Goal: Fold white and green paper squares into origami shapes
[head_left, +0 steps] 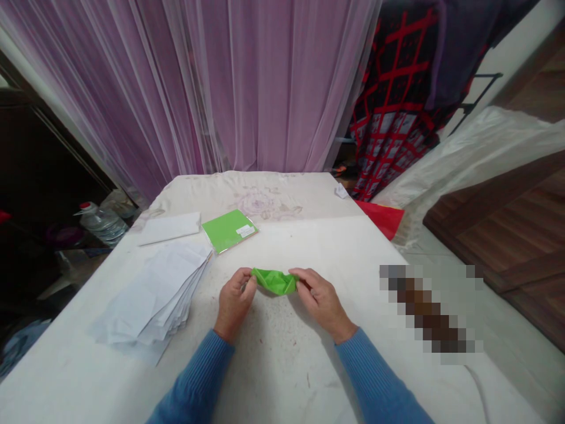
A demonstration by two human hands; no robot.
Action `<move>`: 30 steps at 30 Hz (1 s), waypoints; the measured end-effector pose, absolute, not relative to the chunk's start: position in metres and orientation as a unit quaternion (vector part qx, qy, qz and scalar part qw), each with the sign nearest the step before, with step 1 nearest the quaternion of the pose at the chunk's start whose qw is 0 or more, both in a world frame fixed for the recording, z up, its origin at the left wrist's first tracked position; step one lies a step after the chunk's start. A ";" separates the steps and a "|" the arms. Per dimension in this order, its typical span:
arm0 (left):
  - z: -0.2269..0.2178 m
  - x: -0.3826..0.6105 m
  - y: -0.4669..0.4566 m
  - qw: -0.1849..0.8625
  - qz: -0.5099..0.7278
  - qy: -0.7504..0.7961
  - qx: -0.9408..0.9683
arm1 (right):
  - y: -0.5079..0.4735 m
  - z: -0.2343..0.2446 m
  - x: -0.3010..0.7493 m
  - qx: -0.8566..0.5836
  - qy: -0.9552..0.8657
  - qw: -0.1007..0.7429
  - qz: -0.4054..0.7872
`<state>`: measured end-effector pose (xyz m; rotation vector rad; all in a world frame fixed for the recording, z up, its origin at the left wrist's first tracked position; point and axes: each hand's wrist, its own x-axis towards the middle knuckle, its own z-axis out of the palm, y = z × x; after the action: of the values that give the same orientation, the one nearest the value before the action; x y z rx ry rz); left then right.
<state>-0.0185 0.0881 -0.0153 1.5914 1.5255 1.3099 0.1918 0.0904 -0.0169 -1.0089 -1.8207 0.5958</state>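
Observation:
My left hand (235, 301) and my right hand (318, 302) hold up a folded piece of green paper (275, 281) between them, pinching one end each just above the white table (273, 377). The paper bows slightly downward in the middle. To the left of my left hand lies a fanned stack of white paper sheets (152, 300). Beyond my hands is a clear packet of green paper (229, 231) with a small label, and a white envelope (170, 228) lies beside it.
A pale floral cloth (260, 194) covers the table's far end, with a red sheet (382, 218) hanging past its right corner. A plastic water bottle (103, 224) stands low at left. Sheer purple curtains (247, 76) hang behind, patterned fabric (397, 100) at right, and a blurred patch (428, 312) covers the table's right side.

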 end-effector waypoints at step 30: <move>-0.019 -0.028 0.094 0.323 0.477 0.628 0.523 | 0.094 -0.014 0.203 -0.536 -0.718 0.349 0.275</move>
<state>-0.0277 0.0945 -0.0188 1.3726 1.6474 1.2529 0.2032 0.0942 -0.0140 -1.3886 -1.8607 0.7137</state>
